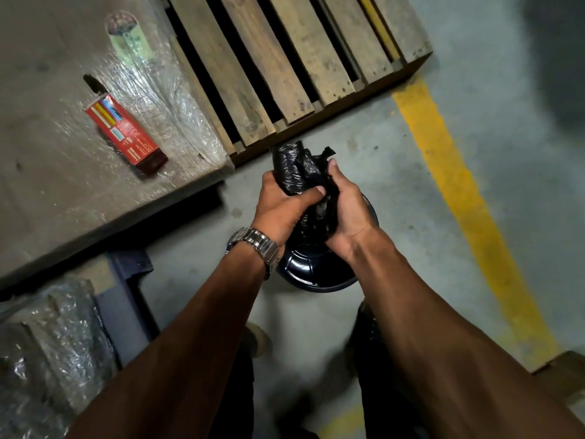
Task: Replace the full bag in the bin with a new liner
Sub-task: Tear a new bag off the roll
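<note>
A rolled, crumpled black plastic liner (292,167) is held up in front of me by both hands. My left hand (278,207), with a metal watch on its wrist, is closed around the roll's lower part. My right hand (346,205) grips the loose black plastic beside it, thumb on top. Directly below the hands stands a small round glossy black bin (313,274) on the concrete floor, largely hidden by my hands and forearms. A red box of garbage bags (125,133) lies on the wrapped surface to the left.
A wooden pallet (285,68) lies ahead on the floor. A plastic-wrapped stack (63,106) fills the left, with more wrapped goods (47,343) at lower left. A yellow floor line (459,198) runs on the right. My feet and dark trousers show at the bottom.
</note>
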